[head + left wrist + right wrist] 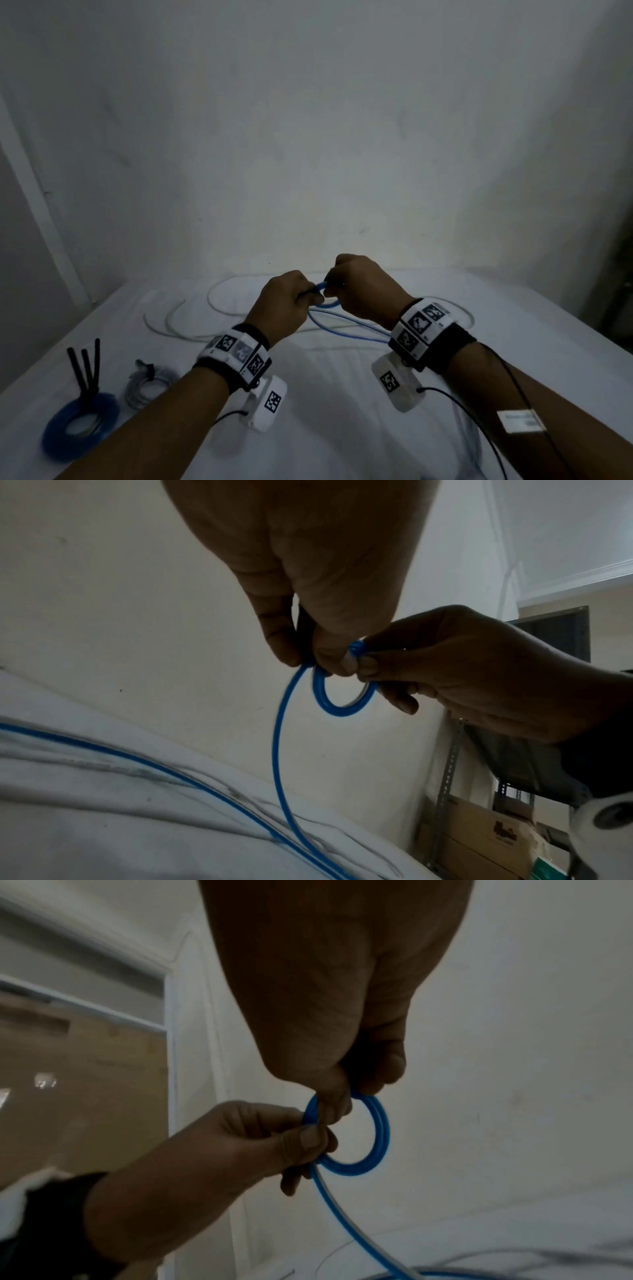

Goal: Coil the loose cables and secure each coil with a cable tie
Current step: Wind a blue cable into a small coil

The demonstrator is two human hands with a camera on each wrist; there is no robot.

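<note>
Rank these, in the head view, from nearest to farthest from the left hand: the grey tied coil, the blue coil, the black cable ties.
From the left hand:
1. grey tied coil, below left.
2. black cable ties, further left, standing up.
3. blue coil, at the near-left corner.

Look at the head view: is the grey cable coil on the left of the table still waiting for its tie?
No: the grey cable coil already has a dark tie wrapped round it near its top.

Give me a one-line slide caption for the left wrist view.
Both hands, left hand and right hand, pinch a small blue cable coil, its loose tail trailing down to the white sheet.
</note>
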